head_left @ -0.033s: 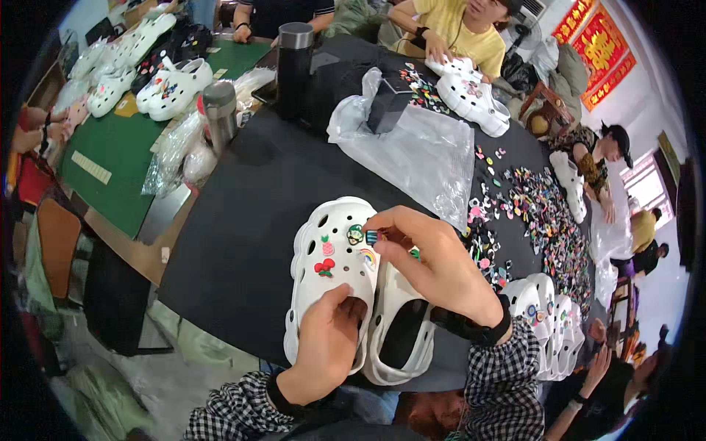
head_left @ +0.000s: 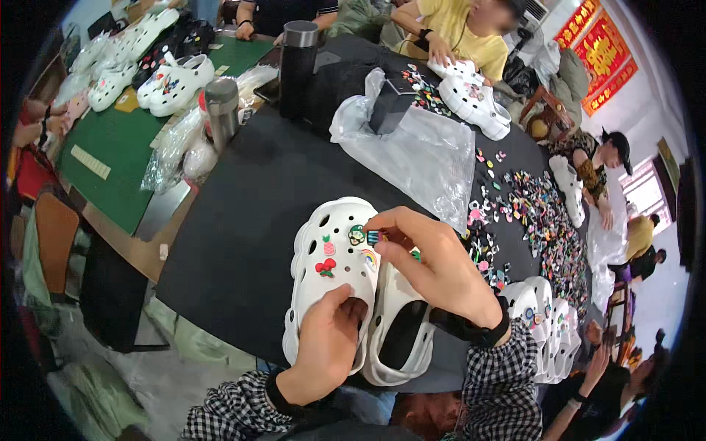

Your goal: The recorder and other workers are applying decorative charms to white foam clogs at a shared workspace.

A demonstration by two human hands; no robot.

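Note:
Two white clogs lie side by side on the black table (head_left: 243,220). My left hand (head_left: 329,347) grips the heel end of the left clog (head_left: 327,257), fingers reaching into its opening. That clog carries several small charms: a pineapple, red cherries, a rainbow and a round green one. My right hand (head_left: 430,264) pinches a small coloured charm (head_left: 375,237) at the clog's top, right beside the round green one. The right clog (head_left: 397,345) lies partly under my right wrist.
A clear plastic bag (head_left: 423,158) and a heap of loose charms (head_left: 537,220) lie to the right. Two metal flasks (head_left: 298,66) stand at the back left. A stack of white clogs (head_left: 548,323) sits near right. Other people work around the table.

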